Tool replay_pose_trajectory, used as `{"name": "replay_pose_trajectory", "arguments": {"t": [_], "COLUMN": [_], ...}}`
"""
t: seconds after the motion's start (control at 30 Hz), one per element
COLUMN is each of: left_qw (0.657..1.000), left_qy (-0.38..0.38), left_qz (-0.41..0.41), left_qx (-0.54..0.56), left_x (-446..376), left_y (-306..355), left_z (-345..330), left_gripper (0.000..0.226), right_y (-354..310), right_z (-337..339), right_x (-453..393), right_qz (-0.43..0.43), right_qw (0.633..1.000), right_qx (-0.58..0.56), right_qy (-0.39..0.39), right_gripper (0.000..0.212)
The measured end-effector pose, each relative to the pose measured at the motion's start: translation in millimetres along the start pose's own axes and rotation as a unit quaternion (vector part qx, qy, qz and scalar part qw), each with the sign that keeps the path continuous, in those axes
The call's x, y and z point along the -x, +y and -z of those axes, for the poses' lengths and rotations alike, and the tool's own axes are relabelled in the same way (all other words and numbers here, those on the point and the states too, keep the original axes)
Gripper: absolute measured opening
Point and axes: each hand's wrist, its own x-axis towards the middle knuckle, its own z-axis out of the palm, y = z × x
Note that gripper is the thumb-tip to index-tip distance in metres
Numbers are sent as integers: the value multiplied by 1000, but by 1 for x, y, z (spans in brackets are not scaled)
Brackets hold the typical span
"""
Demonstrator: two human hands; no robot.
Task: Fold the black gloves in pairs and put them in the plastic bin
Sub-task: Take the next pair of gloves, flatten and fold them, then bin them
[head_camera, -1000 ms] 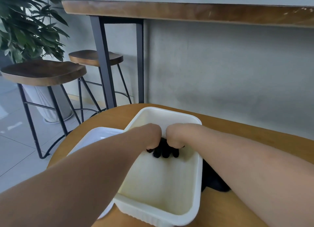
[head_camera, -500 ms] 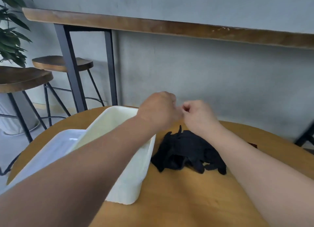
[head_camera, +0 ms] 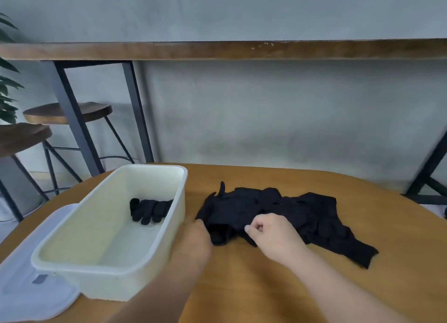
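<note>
A cream plastic bin (head_camera: 72,228) stands on the left of the round wooden table (head_camera: 254,286). One folded pair of black gloves (head_camera: 150,210) lies inside it against the right wall. A loose pile of black gloves (head_camera: 285,211) lies on the table to the right of the bin. My left hand (head_camera: 196,243) reaches the pile's near left corner, its fingertips hidden against the fabric. My right hand (head_camera: 273,233) sits at the pile's near edge with fingers curled, thumb and forefinger pinching glove fabric.
The bin's pale lid (head_camera: 29,286) lies flat under and left of the bin. Beyond the table are two wooden stools (head_camera: 70,112), a high counter (head_camera: 217,50) on black legs, a plant (head_camera: 7,100) and a grey wall.
One second ago both hands held a folded pair inside the bin. They let it go, lifted out, moved right and came down onto the loose pile. The view swung right.
</note>
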Motion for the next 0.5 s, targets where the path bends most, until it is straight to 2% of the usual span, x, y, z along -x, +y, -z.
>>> {"name": "replay_pose_trajectory", "arguments": {"t": [0.03,0.07,0.1,0.13,0.2,0.27,0.37,0.43,0.5], "left_qw": [1000,993,975,959,946,935,920,904,890], "left_qy": [9,4,32,96,164,178,184,189,178], "left_qz": [-7,-4,-16,-45,-67,-103,-156,-173,-176], "left_qx": [26,120,221,265,271,289,308,342,380], "left_x": [-1,4,7,7,14,17,23,26,31], "left_y": [-2,0,2,4,7,9,9,9,10], "left_z": [1,6,10,15,29,44,69,85,98], "left_gripper": [17,14,7,1,11,9,7,8,11], "right_y": [2,3,2,0,-4,-11,-23,-29,-35], "right_z": [-1,-1,0,2,5,10,22,30,36], "right_x": [2,4,5,7,7,6,3,-2,-6], "right_qz": [5,11,19,32,70,112,161,163,154], "right_qw": [1000,1000,1000,999,997,993,986,986,988], "right_qx": [-7,-11,-10,-5,6,4,16,15,8], "right_qy": [-1,1,3,11,25,36,30,19,6], "right_gripper": [25,19,13,12,33,51,59,49,26]}}
